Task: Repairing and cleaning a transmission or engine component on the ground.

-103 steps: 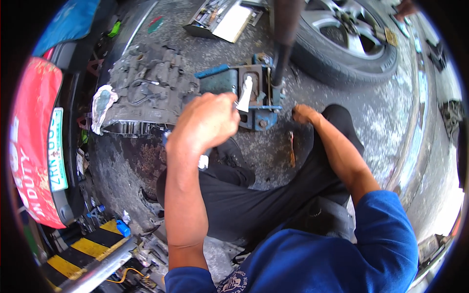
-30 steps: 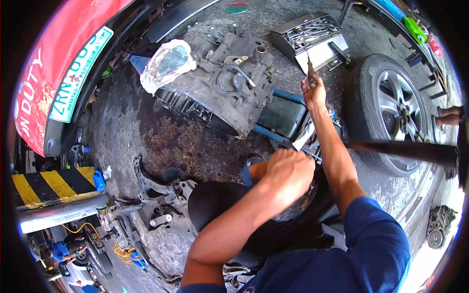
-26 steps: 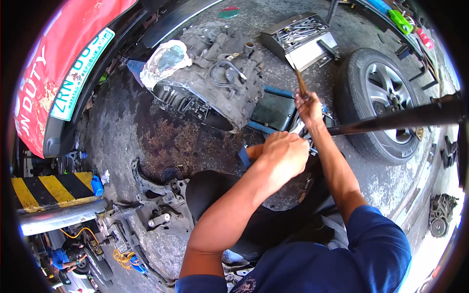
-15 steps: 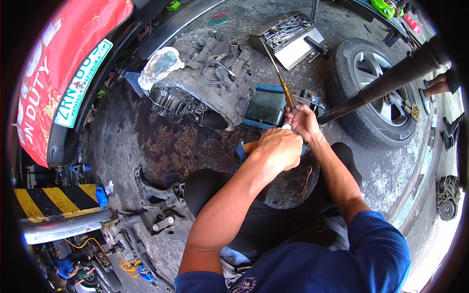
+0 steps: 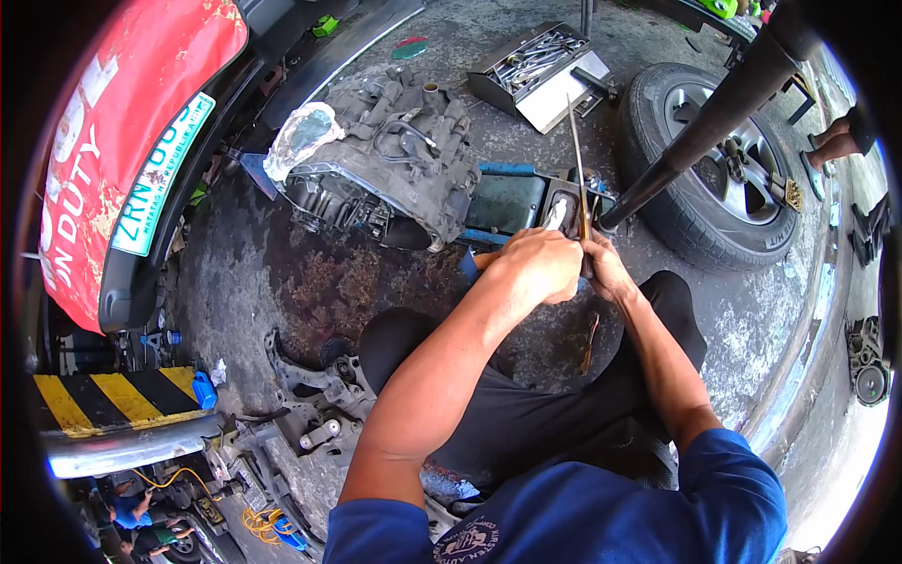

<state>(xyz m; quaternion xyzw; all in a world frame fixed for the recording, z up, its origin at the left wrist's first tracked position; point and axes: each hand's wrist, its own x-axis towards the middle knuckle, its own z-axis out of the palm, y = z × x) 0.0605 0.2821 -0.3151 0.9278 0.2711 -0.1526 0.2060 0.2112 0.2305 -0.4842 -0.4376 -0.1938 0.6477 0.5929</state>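
My right hand (image 5: pixel 608 268) is closed around the amber handle of a long screwdriver (image 5: pixel 576 141), whose thin shaft points up and away. Beside it my left hand (image 5: pixel 543 265) is in a fist, back uppermost. A crumpled white piece (image 5: pixel 558 215), perhaps cloth, sticks out beyond the left fist along the screwdriver handle; its end inside the fist is hidden. Both hands are close together above my crossed legs, in front of a blue floor jack (image 5: pixel 503 199). A greasy gearbox (image 5: pixel 390 155) with a foil-like patch lies to the left of the jack.
An open toolbox (image 5: pixel 540 70) full of wrenches stands beyond the jack. A wheel (image 5: pixel 714 164) lies at right, crossed by a dark pole (image 5: pixel 695 132). A thin tool (image 5: pixel 590 343) rests between my legs. Metal parts (image 5: pixel 324 404) and a red-covered vehicle (image 5: pixel 150 122) are at left.
The screwdriver has swung from leaning left to nearly straight ahead, and its tip sits lower. My right hand has moved down and nearer. More of the white piece shows.
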